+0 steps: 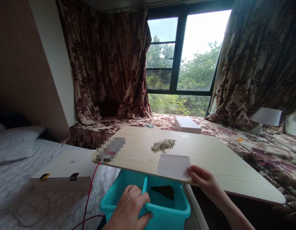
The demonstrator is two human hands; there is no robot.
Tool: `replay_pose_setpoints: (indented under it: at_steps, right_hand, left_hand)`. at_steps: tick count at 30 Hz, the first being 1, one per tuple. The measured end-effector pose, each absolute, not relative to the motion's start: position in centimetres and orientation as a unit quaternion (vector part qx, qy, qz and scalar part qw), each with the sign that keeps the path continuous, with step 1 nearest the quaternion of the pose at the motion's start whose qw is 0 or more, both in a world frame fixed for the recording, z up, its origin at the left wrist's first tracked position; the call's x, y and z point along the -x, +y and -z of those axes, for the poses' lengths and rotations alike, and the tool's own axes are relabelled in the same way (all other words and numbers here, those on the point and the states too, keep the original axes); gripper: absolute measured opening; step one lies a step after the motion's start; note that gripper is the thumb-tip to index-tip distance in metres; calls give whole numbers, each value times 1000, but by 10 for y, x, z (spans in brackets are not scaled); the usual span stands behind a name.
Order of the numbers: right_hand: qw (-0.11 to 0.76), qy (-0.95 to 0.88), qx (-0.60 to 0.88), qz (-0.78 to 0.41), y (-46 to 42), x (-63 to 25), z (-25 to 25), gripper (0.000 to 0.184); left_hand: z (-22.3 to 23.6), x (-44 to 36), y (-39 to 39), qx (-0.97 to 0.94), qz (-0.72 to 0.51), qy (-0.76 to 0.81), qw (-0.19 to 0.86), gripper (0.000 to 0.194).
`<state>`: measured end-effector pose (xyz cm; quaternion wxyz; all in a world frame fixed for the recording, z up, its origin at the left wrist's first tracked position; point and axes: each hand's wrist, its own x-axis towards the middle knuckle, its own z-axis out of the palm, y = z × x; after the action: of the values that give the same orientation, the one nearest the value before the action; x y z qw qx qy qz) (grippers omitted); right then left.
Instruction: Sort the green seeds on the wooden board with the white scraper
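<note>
A teal two-compartment bin (169, 207) sits below the table's near edge. My left hand (132, 207) is closed on its front rim by the divider, thumb and fingers wrapped round it. Dark material (163, 191) shows in the right compartment; most of the left one is hidden. My right hand (205, 180) pinches the right edge of a pale, flat rectangular sheet (173, 165), which lies at the table's near edge. Just beyond the sheet is a loose pile of small greenish and pale grains (163, 145) on the light wooden tabletop (136, 140).
A blurred-out device (111, 149) with a red cable (90, 185) lies at the table's left end. White boxes stand on the bed (64, 166) and the window ledge (188, 124). A small white lamp (266, 118) is at the far right.
</note>
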<state>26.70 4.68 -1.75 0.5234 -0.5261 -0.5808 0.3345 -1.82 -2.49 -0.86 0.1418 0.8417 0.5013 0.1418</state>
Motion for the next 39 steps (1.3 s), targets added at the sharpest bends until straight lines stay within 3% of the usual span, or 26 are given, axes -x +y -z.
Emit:
replay_pose_setpoints:
  at_steps: [7, 11, 19, 26, 39]
  right_hand:
    - [596, -494, 561, -292, 39, -287, -2, 26]
    - [618, -453, 590, -255, 45, -295, -4, 27]
    - [588, -495, 598, -229, 72, -300, 7, 31]
    - [562, -530, 594, -227, 84, -289, 9, 31]
    - [526, -591, 528, -308, 32, -257, 28, 28]
  left_hand:
    - [9, 7, -25, -857, -105, 488, 126, 10]
    - [32, -13, -15, -896, -75, 430, 80, 27]
    - [95, -48, -4, -884, -250, 384, -86, 34]
    - [81, -45, -8, -868, -283, 362, -190, 20]
    - [70, -48, -9, -874, -256, 361, -200, 19]
